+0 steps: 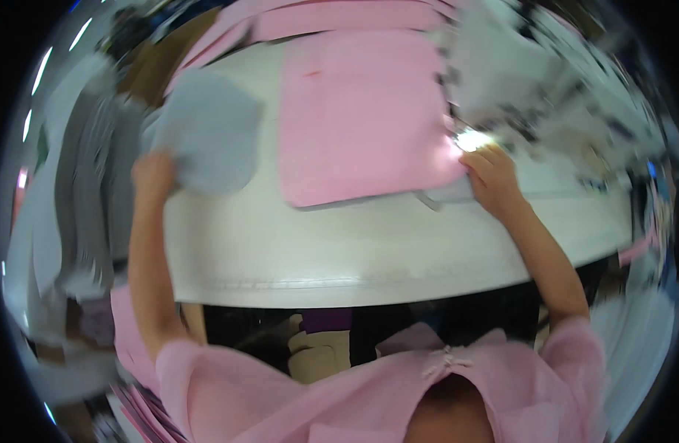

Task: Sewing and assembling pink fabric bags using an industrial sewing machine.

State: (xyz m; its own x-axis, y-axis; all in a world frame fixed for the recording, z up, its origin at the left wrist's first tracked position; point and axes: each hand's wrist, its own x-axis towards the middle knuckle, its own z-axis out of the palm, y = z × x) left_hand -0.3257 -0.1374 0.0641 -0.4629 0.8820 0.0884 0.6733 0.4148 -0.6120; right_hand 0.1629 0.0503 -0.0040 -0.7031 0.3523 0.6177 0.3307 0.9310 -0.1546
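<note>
A light grey, rounded piece of material (pixel 210 133) is gripped at its lower left edge by my left hand (pixel 153 171), blurred, at the left of the table. A large pink rounded square piece (pixel 362 111) lies in the middle, with grey showing along its lower edge. My right hand (pixel 489 176) has its fingers curled at the right edge of the pink piece, right beside the bright lamp (pixel 472 140) of a white sewing machine (pixel 539 74); whether it pinches the piece is hard to make out.
The white tabletop (pixel 339 258) curves across the view. Tall stacks of grey pieces (pixel 81 192) stand at the left. Pink strips (pixel 332 16) lie along the back. Pale pieces (pixel 635 354) are stacked at the lower right, and dark and beige items lie below the front edge.
</note>
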